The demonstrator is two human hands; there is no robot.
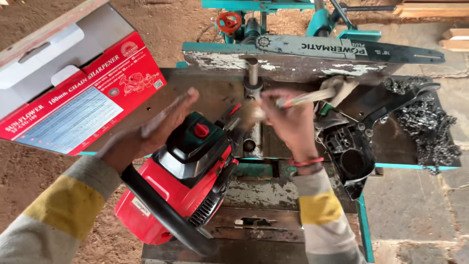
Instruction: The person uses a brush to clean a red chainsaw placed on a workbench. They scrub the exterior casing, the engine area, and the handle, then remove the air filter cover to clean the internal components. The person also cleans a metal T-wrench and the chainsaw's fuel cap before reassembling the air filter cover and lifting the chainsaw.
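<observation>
A red and black chainsaw body lies on a worn metal workbench, its black handle bar toward me. My left hand rests flat on the top left of the chainsaw body, fingers stretched out, next to its red cap. My right hand grips a brush with a pale handle, its blurred bristle end against the front of the saw. A red band circles my right wrist.
A chainsaw guide bar lies across the back of the bench. A black side cover and a loose saw chain sit at the right. A red and white cardboard box stands at the left. Sawdust covers the ground.
</observation>
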